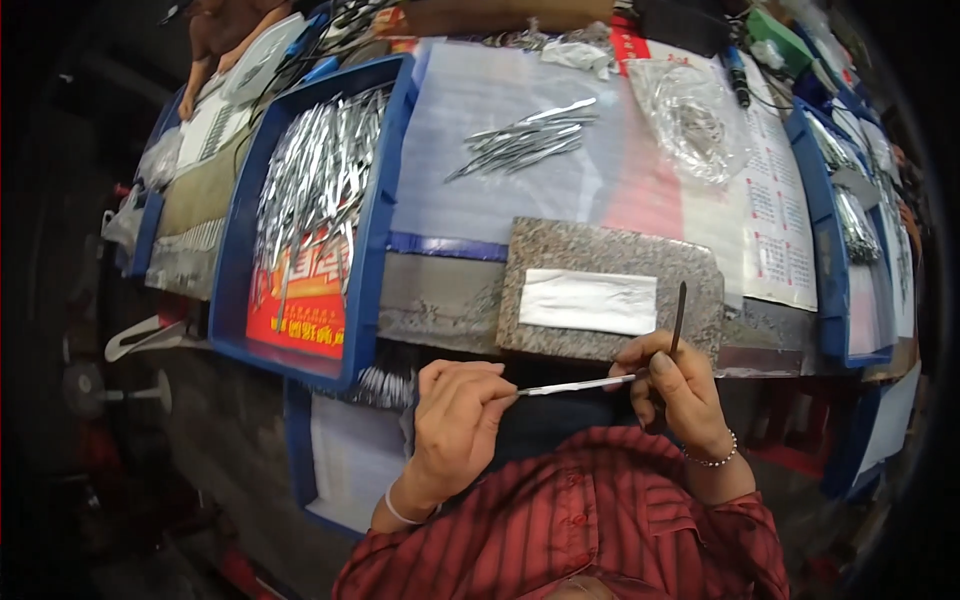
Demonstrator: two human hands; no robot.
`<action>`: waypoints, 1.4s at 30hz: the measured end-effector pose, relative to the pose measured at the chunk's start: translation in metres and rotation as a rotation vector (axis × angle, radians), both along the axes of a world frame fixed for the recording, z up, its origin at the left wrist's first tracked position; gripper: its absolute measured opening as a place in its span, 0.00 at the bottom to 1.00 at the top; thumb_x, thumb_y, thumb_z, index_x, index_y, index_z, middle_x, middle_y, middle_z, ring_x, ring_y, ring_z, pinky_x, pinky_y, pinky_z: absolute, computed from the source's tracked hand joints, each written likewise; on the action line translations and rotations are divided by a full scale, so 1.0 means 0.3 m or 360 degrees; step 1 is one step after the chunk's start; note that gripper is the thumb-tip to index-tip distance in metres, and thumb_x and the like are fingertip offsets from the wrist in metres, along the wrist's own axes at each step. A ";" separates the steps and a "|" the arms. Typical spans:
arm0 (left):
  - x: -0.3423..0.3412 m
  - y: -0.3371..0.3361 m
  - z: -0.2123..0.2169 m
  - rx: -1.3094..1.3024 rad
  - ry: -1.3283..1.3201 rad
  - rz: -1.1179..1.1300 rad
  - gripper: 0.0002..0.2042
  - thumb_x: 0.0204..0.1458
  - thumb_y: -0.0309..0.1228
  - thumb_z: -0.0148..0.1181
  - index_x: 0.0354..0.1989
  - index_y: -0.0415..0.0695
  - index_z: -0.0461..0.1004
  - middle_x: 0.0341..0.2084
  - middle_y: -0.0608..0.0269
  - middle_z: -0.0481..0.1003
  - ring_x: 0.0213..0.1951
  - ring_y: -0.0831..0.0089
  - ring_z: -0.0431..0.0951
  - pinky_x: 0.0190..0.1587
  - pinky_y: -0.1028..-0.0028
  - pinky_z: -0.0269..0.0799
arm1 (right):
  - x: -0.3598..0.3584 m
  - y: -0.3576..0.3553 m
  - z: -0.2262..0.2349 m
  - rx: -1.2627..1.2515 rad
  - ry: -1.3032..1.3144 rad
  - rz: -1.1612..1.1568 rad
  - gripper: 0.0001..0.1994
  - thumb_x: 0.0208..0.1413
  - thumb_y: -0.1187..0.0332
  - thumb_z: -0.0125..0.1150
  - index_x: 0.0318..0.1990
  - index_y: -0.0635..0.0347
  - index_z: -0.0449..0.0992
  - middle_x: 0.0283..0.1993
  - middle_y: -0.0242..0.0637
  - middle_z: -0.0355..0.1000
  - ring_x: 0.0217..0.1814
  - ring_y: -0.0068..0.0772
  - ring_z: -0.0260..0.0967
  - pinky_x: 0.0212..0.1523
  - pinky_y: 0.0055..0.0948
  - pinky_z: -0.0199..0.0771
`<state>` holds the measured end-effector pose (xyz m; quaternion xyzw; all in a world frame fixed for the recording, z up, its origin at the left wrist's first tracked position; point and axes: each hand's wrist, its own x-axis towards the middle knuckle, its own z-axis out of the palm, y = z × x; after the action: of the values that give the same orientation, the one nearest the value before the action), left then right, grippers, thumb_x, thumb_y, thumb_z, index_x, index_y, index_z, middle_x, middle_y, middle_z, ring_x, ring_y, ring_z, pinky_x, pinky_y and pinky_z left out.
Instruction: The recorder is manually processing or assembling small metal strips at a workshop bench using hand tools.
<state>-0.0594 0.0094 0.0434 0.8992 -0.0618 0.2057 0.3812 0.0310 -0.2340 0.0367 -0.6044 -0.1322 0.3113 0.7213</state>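
Workbench clutter fills the view: a long bench (440, 300) covered in plastic sheeting and printed paper, seen from above the worker's lap.

At the bench's near edge, a slim silver metal piece (575, 385) is held level between both hands, its long axis running nearly left to right, with the right end a touch higher. The left hand (455, 425) pinches its left end between thumb and fingertips pressed together. The right hand (680, 385) grips the other end and also holds a dark narrow file (679, 315), which stands almost upright and points away toward the bench's far edge.

Judging by this, the step in hand is dressing or checking one piece with the file; a next move would call for a steady grip on the left end while the file is laid across the metal.

Just beyond the hands, a speckled stone slab (610, 255) lies at the near edge with a white pad (588, 301) on it. Farther back, mid-bench, a loose pile of silver pieces (525, 140) fans out. At the left end, a blue tray (375, 230) holds many more over red printed paper. A crumpled clear bag (690, 120) sits toward the far right, and another blue tray (825, 250) runs along the right end.
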 end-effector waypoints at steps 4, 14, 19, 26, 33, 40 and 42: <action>-0.057 -0.020 -0.011 -0.0014 0.0090 0.0031 0.07 0.46 0.19 0.64 0.33 0.40 0.74 0.30 0.56 0.77 0.37 0.60 0.80 0.45 0.64 0.67 | -0.013 0.018 -0.026 0.0019 0.0190 0.0016 0.18 0.71 0.60 0.38 0.47 0.67 0.72 0.36 0.38 0.73 0.22 0.16 0.63 0.22 0.15 0.63; -0.113 -0.030 -0.038 -0.0008 0.0139 0.0062 0.08 0.44 0.17 0.64 0.32 0.40 0.74 0.28 0.58 0.77 0.37 0.60 0.80 0.44 0.64 0.68 | -0.056 0.021 -0.027 -0.0284 -0.0001 0.0163 0.07 0.60 0.74 0.60 0.42 0.70 0.76 0.35 0.37 0.76 0.33 0.23 0.76 0.32 0.20 0.75; -0.131 -0.020 -0.053 -0.0198 0.0247 0.0050 0.06 0.45 0.18 0.65 0.31 0.39 0.76 0.30 0.56 0.78 0.37 0.61 0.80 0.45 0.67 0.68 | -0.068 0.034 -0.041 -0.0351 -0.0216 0.0161 0.07 0.58 0.75 0.61 0.41 0.69 0.77 0.34 0.38 0.78 0.33 0.24 0.76 0.35 0.22 0.76; -0.153 0.007 -0.073 -0.0517 0.0590 0.0089 0.06 0.50 0.19 0.62 0.37 0.38 0.78 0.31 0.57 0.79 0.36 0.63 0.78 0.42 0.70 0.70 | -0.086 0.083 -0.062 -0.0458 -0.0405 0.0170 0.06 0.56 0.77 0.61 0.39 0.68 0.78 0.31 0.37 0.78 0.32 0.24 0.77 0.33 0.21 0.74; -0.203 0.050 -0.154 -0.0667 0.0858 -0.0078 0.07 0.54 0.27 0.60 0.38 0.38 0.78 0.31 0.57 0.79 0.33 0.63 0.79 0.37 0.70 0.71 | -0.108 0.150 -0.078 -0.0517 -0.0591 0.0369 0.06 0.53 0.78 0.62 0.39 0.66 0.79 0.29 0.38 0.77 0.28 0.25 0.75 0.29 0.22 0.72; -0.237 0.052 -0.134 -0.0737 0.0815 0.0010 0.05 0.53 0.24 0.61 0.37 0.38 0.78 0.30 0.57 0.78 0.33 0.63 0.78 0.38 0.69 0.71 | -0.106 0.179 -0.077 -0.0542 -0.0638 0.0336 0.05 0.52 0.78 0.62 0.37 0.65 0.79 0.27 0.37 0.76 0.26 0.24 0.74 0.28 0.22 0.71; -0.213 0.039 -0.143 -0.0501 0.0422 0.0012 0.07 0.49 0.20 0.63 0.37 0.38 0.77 0.30 0.57 0.78 0.32 0.61 0.78 0.37 0.67 0.69 | -0.091 0.162 -0.059 -0.0546 -0.0636 0.0216 0.05 0.52 0.79 0.62 0.37 0.65 0.80 0.26 0.36 0.76 0.27 0.23 0.75 0.28 0.20 0.71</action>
<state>-0.1232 0.0210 0.0006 0.8480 0.0250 0.0940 0.5211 0.0038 -0.1853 0.0190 -0.7570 -0.2576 0.2514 0.5454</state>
